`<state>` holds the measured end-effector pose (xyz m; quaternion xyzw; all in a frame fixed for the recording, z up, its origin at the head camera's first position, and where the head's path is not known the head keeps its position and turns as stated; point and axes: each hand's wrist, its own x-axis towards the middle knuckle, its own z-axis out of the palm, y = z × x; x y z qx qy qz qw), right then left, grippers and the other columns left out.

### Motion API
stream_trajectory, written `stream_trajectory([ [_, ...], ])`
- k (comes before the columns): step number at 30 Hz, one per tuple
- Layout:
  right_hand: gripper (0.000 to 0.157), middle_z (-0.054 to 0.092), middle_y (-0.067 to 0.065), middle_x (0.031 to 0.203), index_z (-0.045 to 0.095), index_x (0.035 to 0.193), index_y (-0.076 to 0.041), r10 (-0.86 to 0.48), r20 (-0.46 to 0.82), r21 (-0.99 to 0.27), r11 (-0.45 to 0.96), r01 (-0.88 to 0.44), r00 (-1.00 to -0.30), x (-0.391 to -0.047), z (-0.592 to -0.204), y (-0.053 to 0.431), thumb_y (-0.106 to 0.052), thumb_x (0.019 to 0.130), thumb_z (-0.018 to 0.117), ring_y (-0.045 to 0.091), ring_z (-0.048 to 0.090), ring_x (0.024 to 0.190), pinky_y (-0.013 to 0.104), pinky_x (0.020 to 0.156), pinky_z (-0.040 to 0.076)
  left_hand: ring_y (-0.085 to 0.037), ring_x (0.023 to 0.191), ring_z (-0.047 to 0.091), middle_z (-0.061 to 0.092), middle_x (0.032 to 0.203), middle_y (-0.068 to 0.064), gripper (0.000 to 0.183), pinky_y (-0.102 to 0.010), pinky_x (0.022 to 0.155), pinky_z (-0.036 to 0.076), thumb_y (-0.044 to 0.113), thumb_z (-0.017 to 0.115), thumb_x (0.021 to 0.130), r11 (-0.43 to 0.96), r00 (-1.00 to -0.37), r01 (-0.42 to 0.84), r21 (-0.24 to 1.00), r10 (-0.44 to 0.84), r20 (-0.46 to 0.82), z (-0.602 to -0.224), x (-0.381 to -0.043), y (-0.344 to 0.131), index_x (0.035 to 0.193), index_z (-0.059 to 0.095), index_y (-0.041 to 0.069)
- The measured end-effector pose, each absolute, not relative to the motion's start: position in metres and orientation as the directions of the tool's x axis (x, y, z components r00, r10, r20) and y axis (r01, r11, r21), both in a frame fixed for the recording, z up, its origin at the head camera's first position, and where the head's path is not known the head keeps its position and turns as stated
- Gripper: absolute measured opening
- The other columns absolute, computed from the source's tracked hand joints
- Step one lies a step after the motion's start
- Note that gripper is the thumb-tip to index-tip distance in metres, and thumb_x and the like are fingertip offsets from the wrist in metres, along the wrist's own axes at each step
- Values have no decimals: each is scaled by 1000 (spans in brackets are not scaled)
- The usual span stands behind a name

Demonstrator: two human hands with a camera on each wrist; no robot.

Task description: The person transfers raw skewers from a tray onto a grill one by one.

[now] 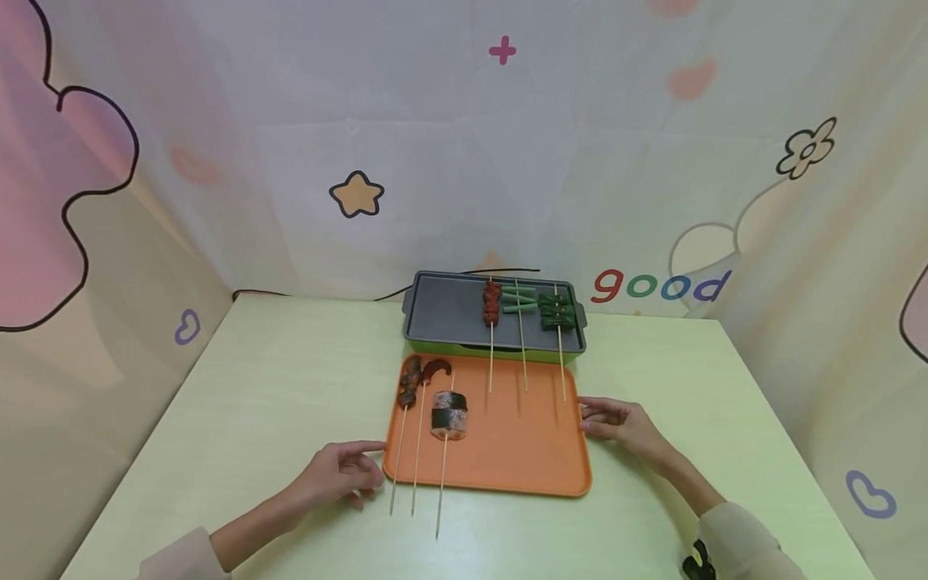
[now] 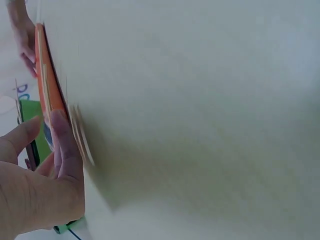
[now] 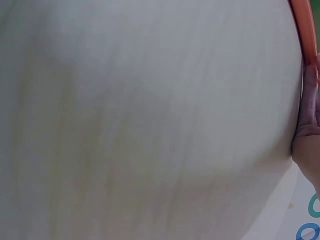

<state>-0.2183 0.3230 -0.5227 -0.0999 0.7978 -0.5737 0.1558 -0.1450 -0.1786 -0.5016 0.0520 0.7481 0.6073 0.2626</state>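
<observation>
An orange tray (image 1: 518,451) lies between the hands. At its left rim is the left hand (image 1: 344,475); one straight finger reaches the edge, and in the left wrist view the thumb (image 2: 29,131) stands apart from the fingers. The right hand (image 1: 627,427) holds the right rim, its finger (image 3: 309,92) and thumb on either side of the edge. On the tray's left part rest a skewer of brown chunks (image 1: 408,385), a skewer with a dark red curled piece (image 1: 437,369) and a skewer of rolls with dark bands (image 1: 449,419), their sticks overhanging the near edge.
Behind the tray stands a dark grill pan (image 1: 445,310) with a green base. Across it lie skewers with red chunks (image 1: 492,304), green stalks (image 1: 518,298) and dark green leaves (image 1: 556,312); their sticks extend over the tray. A patterned cloth backdrop (image 1: 435,145) borders the table.
</observation>
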Motion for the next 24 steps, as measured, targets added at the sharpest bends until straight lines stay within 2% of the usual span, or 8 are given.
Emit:
stream_trajectory([
  [7, 53, 77, -5, 108, 54, 142, 10, -331, -124, -947, 320, 13, -936, -217, -522, 321, -9, 95, 72, -1, 71, 93, 18, 77, 58, -17, 87, 75, 77, 107, -13, 72, -30, 71, 63, 12, 74, 93, 198, -839, -291, 936, 417, -349, -507, -133, -167, 153, 39, -7],
  [15, 52, 77, -9, 107, 53, 143, 9, -327, -129, -953, 303, 26, -936, -218, -522, 320, -8, 96, 70, -1, 71, 94, 17, 77, 58, -16, 89, 75, 77, 99, -7, 73, -32, 79, 63, 7, 74, 91, 167, -840, -348, 923, 382, -386, -505, -132, -159, 153, 38, -8],
  [24, 53, 76, -3, 110, 55, 142, 7, -306, -124, -945, 325, 19, -944, -216, -524, 321, -11, 96, 71, -1, 71, 93, 18, 74, 57, -14, 91, 74, 73, 93, 1, 71, -31, 84, 62, 1, 71, 91, 96, -817, -414, 905, 398, -417, -503, -131, -160, 152, 36, -12],
])
